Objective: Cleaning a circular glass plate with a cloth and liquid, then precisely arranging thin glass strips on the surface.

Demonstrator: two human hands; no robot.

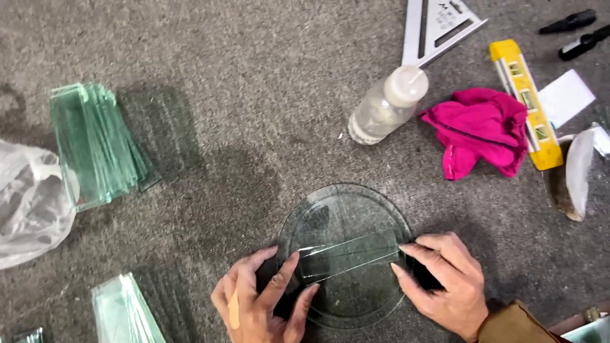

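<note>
A round clear glass disc (346,209) lies flat on grey carpet. Across its middle rests a narrow rectangular glass strip (349,254), slightly tilted. My left hand (260,305) pinches the strip's left end between thumb and fingers. My right hand (445,282) holds the strip's right end at the disc's rim with thumb and forefinger.
A fanned stack of green-tinted glass strips (95,143) lies at left beside a plastic bag (28,203). More strips (124,311) sit at bottom left. Beyond the disc are a plastic bottle (387,105), pink cloth (483,130), yellow level (526,101) and metal square (438,25).
</note>
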